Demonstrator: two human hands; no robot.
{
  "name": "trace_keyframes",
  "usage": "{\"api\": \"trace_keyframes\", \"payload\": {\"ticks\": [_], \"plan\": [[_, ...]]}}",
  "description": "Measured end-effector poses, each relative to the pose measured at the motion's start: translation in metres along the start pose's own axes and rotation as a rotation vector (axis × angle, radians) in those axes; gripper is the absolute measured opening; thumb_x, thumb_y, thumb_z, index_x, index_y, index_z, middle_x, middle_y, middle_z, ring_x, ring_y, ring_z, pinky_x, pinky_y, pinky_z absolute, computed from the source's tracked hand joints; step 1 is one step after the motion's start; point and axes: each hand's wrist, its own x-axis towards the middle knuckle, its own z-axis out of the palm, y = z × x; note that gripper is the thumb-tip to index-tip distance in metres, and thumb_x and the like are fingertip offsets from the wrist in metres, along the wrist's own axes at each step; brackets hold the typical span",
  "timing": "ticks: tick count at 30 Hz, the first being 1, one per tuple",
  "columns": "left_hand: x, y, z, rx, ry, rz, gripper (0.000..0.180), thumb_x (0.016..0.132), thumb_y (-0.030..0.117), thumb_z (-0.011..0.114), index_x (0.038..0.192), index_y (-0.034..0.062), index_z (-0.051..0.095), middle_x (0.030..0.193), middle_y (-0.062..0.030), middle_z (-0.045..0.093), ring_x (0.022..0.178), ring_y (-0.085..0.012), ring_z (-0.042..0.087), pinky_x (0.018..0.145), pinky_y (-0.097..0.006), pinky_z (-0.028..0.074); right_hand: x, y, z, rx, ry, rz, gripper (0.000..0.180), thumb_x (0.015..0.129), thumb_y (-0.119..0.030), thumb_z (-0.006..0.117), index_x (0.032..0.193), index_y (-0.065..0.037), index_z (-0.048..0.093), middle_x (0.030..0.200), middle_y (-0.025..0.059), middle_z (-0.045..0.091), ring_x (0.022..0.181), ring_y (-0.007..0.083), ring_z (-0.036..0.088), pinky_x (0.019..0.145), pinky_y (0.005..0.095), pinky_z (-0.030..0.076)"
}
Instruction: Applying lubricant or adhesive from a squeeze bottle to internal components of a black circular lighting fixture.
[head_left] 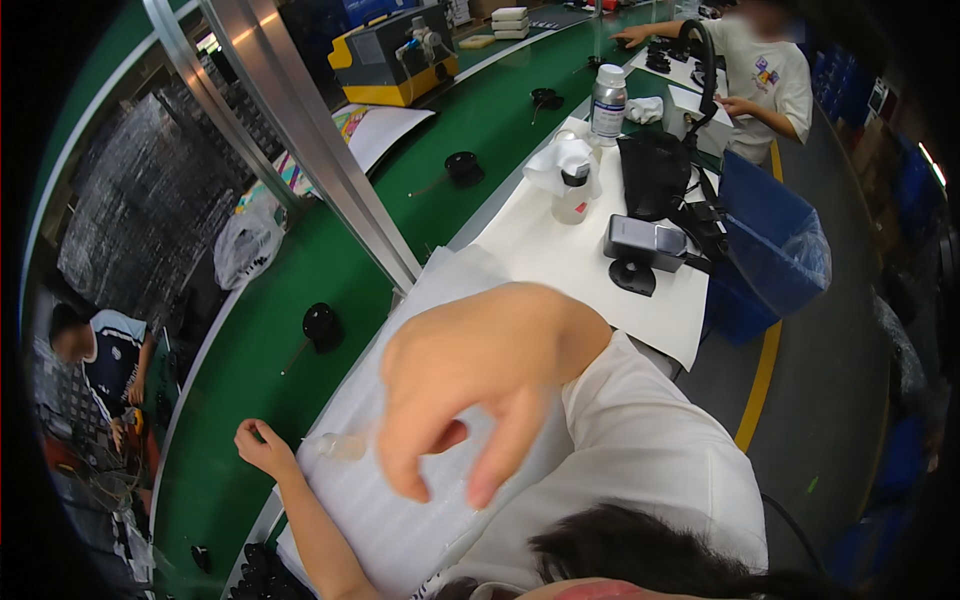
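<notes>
My right hand point(475, 375) hovers, slightly blurred, over the white foam-covered worktop point(400, 540). Its fingers bend downward, thumb and forefinger apart, and nothing shows between them. My left hand point(265, 450) is past the worktop's far edge, over the green conveyor belt point(230, 385). There the thumb and fingers curl together in a pinch; anything in them is too small to make out. Beside that hand a small translucent bottle point(342, 446) lies on the foam. Farther along the belt sits a black round part with a thin wire point(320, 327), apart from both hands.
A metal post point(320, 150) rises at the belt. Along the bench stand a silver bottle point(608, 105), a clear bottle with tissue point(572, 195), a grey box-shaped device point(643, 243) and a black bag point(655, 175). A blue bin point(770, 240) adjoins it. Co-workers sit left and far right.
</notes>
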Motion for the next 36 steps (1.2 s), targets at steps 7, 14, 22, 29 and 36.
{"api": "trace_keyframes", "payload": {"ticks": [7,14,22,29,36], "plan": [[0.002,0.009,0.002,0.173,-0.157,0.057,0.011,0.074,0.016,0.052,0.076,0.0053,0.052,0.069,-0.0048,0.053,0.072,-0.0231,0.049,0.071,-0.037,0.035,-0.008,-0.045,0.016,0.038,-0.345,-0.244,0.029,0.075,-0.038,0.060,0.089,-0.012,0.056,0.062,-0.0048,0.052,0.053,0.0119,0.052,0.046,0.0265,0.034],[0.008,0.019,0.006,0.223,-0.196,0.102,0.012,0.074,0.017,0.052,0.077,0.0056,0.052,0.067,-0.0041,0.052,0.073,-0.0229,0.049,0.070,-0.038,0.035,0.036,0.021,0.097,-0.166,-0.366,0.257,0.024,0.072,-0.028,0.058,0.086,-0.009,0.056,0.059,0.0018,0.054,0.058,0.0174,0.053,0.052,0.0317,0.039],[0.005,0.016,0.003,0.297,-0.214,0.086,0.014,0.076,0.020,0.051,0.077,0.0058,0.052,0.066,-0.0045,0.053,0.072,-0.0238,0.049,0.069,-0.038,0.036,0.003,0.092,0.196,0.549,-0.022,0.560,0.014,0.078,-0.020,0.054,0.077,-0.006,0.055,0.059,-0.0009,0.049,0.052,0.0080,0.043,0.048,0.0236,0.034],[0.004,0.016,0.001,0.298,-0.226,0.079,0.015,0.075,0.020,0.051,0.077,0.0055,0.052,0.065,-0.0042,0.053,0.071,-0.0238,0.049,0.068,-0.038,0.036,-0.005,0.106,0.194,0.771,0.136,0.624,0.013,0.078,-0.016,0.053,0.078,-0.003,0.052,0.056,-0.0010,0.044,0.050,0.0056,0.038,0.045,0.0211,0.029],[0.005,0.004,0.007,0.305,-0.191,0.101,0.015,0.075,0.020,0.051,0.076,0.0058,0.052,0.065,-0.0045,0.054,0.071,-0.0244,0.050,0.068,-0.039,0.037,0.004,0.084,0.158,0.717,0.219,0.583,0.015,0.077,-0.018,0.053,0.078,-0.004,0.053,0.057,-0.0007,0.046,0.052,0.0068,0.041,0.048,0.0227,0.033]]}}
